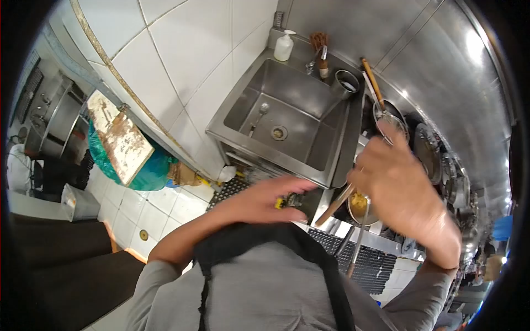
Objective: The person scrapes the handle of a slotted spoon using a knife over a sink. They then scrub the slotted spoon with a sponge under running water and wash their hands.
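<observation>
My right hand (pixel 397 187) is closed around a wooden handle (pixel 335 205), whose end sticks out below my fingers; its other end is hidden, so I cannot tell what tool it is. Under that hand sits a round pan (pixel 371 219) with yellow food (pixel 360 205) in it. A long thin handle (pixel 358 249) runs from the pan toward my body. My left hand (pixel 270 201), slightly blurred, hovers in front of the sink's near edge with its fingers apart, holding nothing.
A steel sink (pixel 221 129) with a spoon (pixel 259 118) in its basin stands ahead. Behind it are a white pump bottle (pixel 284 46), a tap (pixel 323 53) and a metal container (pixel 345 84). A strainer (pixel 391 122) and several pans (pixel 428 146) line the right wall. A green bag (pixel 105 163) hangs left.
</observation>
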`<action>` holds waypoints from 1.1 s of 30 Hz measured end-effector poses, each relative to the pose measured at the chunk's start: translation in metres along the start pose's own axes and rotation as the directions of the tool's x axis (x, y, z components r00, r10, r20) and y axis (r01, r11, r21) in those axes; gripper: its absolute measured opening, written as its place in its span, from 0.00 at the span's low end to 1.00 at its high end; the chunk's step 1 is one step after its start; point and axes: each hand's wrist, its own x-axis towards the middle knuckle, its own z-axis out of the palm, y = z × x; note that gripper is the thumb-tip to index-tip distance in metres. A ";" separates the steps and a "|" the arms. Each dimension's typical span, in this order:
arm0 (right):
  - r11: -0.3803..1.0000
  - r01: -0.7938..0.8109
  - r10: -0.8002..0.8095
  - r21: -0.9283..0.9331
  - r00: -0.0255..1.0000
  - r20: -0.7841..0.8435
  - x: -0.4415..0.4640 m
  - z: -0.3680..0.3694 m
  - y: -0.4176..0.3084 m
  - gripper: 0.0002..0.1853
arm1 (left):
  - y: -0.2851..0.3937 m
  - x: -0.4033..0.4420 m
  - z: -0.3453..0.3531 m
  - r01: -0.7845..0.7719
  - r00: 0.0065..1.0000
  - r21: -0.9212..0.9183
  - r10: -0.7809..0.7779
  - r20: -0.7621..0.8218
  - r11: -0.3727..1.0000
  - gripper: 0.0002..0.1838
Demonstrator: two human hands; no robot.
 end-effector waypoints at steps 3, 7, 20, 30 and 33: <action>0.998 0.018 -0.015 0.065 0.999 -0.038 -0.006 0.032 -0.005 0.11 | 0.014 0.053 0.023 0.127 0.948 0.023 -0.128 0.291 0.992 0.21; 0.984 -0.104 0.151 0.142 0.914 -0.377 -0.026 0.066 -0.003 0.20 | -0.024 0.069 0.062 0.259 0.961 -0.531 -0.161 0.223 0.807 0.17; -0.239 -0.284 0.587 0.929 0.719 0.371 -0.024 0.185 0.024 0.15 | -0.086 0.167 0.022 0.370 0.902 -0.637 -0.099 0.419 0.676 0.31; -0.878 0.122 0.470 0.463 0.403 0.785 0.049 0.289 0.034 0.15 | -0.297 0.215 -0.100 0.679 0.721 -0.298 -0.535 0.441 0.671 0.28; -0.870 0.143 0.493 0.471 0.259 0.831 0.030 0.352 0.006 0.19 | -0.454 0.182 -0.140 0.748 0.567 -0.460 -0.821 0.069 0.478 0.26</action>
